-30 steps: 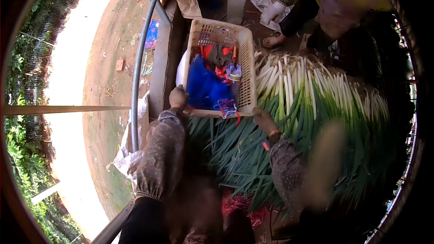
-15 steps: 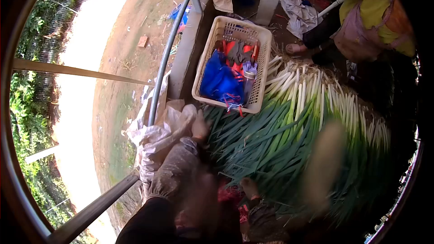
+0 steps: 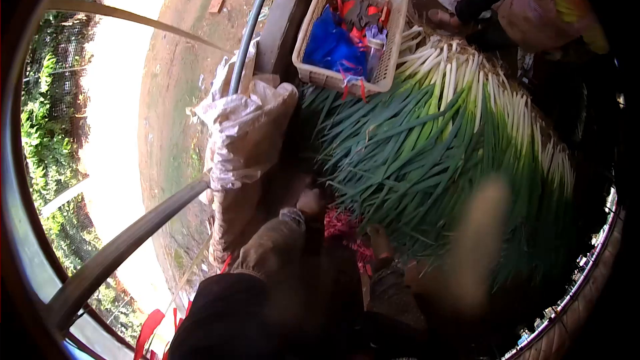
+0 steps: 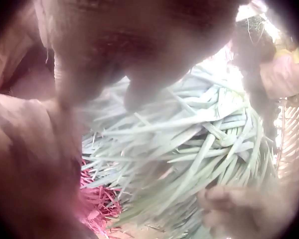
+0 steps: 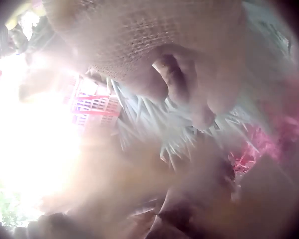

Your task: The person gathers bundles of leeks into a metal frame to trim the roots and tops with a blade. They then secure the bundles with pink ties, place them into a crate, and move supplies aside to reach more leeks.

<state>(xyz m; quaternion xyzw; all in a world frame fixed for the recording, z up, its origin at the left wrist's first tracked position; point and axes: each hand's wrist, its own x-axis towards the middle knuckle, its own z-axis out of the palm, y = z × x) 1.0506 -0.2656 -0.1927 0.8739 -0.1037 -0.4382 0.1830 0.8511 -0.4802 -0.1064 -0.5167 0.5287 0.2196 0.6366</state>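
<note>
In the head view the left hand (image 3: 310,203) hangs left of a pile of red strips (image 3: 341,223), below the plastic sack. The right hand (image 3: 379,241) is just right of those strips, by the leaf ends of the green onions (image 3: 413,140). Both hands wear gloves. The right wrist view shows the right glove (image 5: 174,64) close up with loosely bent fingers and nothing visible in them. In the left wrist view the left glove (image 4: 139,45) is dark and blurred, its finger hold unclear; the other hand (image 4: 234,209) appears low at the right.
A cream crate (image 3: 323,79) with blue cloth, gloves and a bottle stands beyond the onions. A whitish sack (image 3: 248,127) stands at the left by a metal rail (image 3: 133,243). Another person (image 3: 533,17) is at the top right.
Both hands have let go of the crate and come back toward the body, near the red strips. The view has shifted, with the crate now higher in it.
</note>
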